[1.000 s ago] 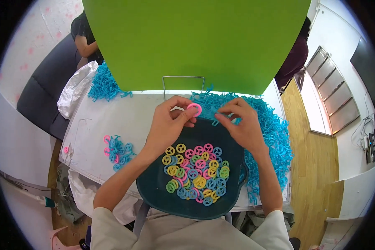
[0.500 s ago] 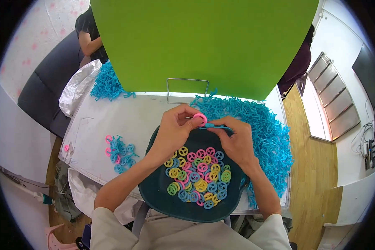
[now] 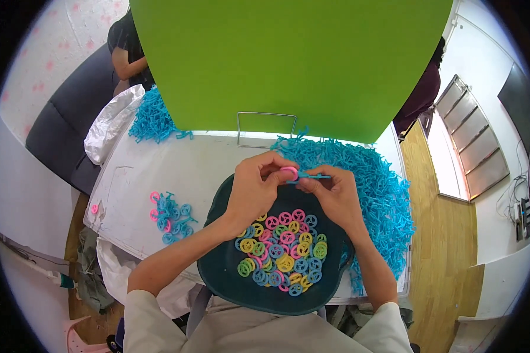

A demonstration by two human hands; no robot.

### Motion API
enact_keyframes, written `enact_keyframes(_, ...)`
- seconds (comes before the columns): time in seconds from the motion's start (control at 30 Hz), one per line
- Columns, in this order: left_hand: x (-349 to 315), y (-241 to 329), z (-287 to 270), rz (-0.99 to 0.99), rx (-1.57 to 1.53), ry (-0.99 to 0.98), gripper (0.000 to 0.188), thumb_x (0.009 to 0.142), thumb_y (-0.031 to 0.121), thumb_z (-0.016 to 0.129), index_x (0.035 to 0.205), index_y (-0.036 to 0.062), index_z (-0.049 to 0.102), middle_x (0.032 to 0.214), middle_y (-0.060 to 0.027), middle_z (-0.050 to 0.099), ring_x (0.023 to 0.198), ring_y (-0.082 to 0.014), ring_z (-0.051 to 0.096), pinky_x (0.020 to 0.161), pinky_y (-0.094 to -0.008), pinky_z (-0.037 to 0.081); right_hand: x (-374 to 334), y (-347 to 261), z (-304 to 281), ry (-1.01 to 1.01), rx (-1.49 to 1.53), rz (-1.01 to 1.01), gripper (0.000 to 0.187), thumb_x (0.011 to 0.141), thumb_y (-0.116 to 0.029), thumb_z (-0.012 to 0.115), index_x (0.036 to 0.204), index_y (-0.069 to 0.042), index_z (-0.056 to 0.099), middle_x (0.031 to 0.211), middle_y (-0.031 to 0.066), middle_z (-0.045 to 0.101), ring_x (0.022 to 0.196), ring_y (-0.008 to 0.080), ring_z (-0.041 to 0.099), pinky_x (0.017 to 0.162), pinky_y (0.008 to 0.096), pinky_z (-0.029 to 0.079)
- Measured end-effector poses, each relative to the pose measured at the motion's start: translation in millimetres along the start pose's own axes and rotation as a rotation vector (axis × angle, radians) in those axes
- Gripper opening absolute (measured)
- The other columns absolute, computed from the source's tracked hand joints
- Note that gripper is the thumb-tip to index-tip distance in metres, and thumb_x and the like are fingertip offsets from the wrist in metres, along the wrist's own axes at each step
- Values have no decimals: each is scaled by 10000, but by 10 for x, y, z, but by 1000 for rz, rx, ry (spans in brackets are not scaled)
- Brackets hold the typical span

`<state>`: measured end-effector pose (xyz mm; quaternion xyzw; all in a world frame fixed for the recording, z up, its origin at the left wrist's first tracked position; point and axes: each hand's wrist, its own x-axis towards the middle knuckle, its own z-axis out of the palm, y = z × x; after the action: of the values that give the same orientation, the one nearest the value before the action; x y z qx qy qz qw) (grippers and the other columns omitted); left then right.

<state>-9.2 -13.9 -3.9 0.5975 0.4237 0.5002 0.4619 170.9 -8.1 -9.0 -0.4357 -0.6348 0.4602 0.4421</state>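
My left hand [image 3: 258, 181] pinches a small pink plastic wheel [image 3: 289, 172] between thumb and fingers. Against it, my right hand [image 3: 331, 191] grips a thin blue plastic stem piece [image 3: 313, 176]; the two parts touch, though the fingers hide the exact joint. Both hands hover over the far rim of a dark green basin [image 3: 218, 276], which holds many pink, yellow, blue and green wheels [image 3: 285, 262]. Right of the basin spreads a big heap of blue stem pieces [image 3: 377, 194]. On the left of the table lies a small pile of stems with wheels attached [image 3: 171, 217].
A tall green panel [image 3: 288, 65] stands at the back of the white table [image 3: 129, 188], with a wire frame [image 3: 267, 129] before it. Another blue heap [image 3: 153, 117] sits far left beside a silvery bag [image 3: 109, 126]. Other people [image 3: 129, 56] are partly visible behind the panel.
The pink wheel has turned from facing me to nearly edge-on, and the blue stem now presses against it. Both hands have closed in slightly.
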Motion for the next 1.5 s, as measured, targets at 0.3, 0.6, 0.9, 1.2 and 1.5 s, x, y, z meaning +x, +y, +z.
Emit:
enact_keyframes(0.3, -79, 91, 56, 64, -116, 30, 231, 920, -54, 504, 1091, -43, 658, 973, -133, 686, 870, -160, 660, 812, -269, 552, 26, 23, -70, -82, 245, 86, 152, 906, -134, 652, 974, 0, 668, 865, 86, 694, 776, 145, 680, 692, 261, 558)
enact_keyframes(0.6, -122, 48, 100, 155, 49, 73, 225, 920, -30, 521, 1097, -12, 659, 929, -134, 699, 832, -180, 690, 738, -268, 548, 30, 96, -119, -153, 588, 329, 217, 902, -171, 663, 1014, 16, 660, 864, 119, 697, 769, 151, 674, 681, 273, 565)
enact_keyframes(0.9, -80, 23, 67, 77, 42, 49, 174, 932, -6, 542, 1065, -45, 646, 971, -94, 680, 891, -137, 647, 770, -258, 535, -9, 25, -71, 31, -143, -92, 170, 924, -132, 624, 995, 21, 647, 864, 92, 696, 801, 129, 671, 693, 254, 548)
enact_keyframes(1.2, -30, 83, 164, 648, 511, 130, 196, 855, -6, 615, 1048, 19, 639, 895, -123, 639, 747, -288, 641, 628, -341, 512, 53, -48, -82, -6, 424, 76, 381, 975, -233, 549, 1281, -12, 492, 1079, 99, 648, 976, 160, 639, 849, 306, 521)
enact_keyframes(1.5, -84, -286, -39, 187, 1094, -377, 133, 760, 23, 653, 893, 31, 651, 977, -185, 613, 895, -302, 628, 733, -364, 543, 79, 1, -226, -65, 504, 13, 359, 977, -177, 533, 1285, 6, 511, 840, -8, 537, 716, 58, 492, 677, 232, 418)
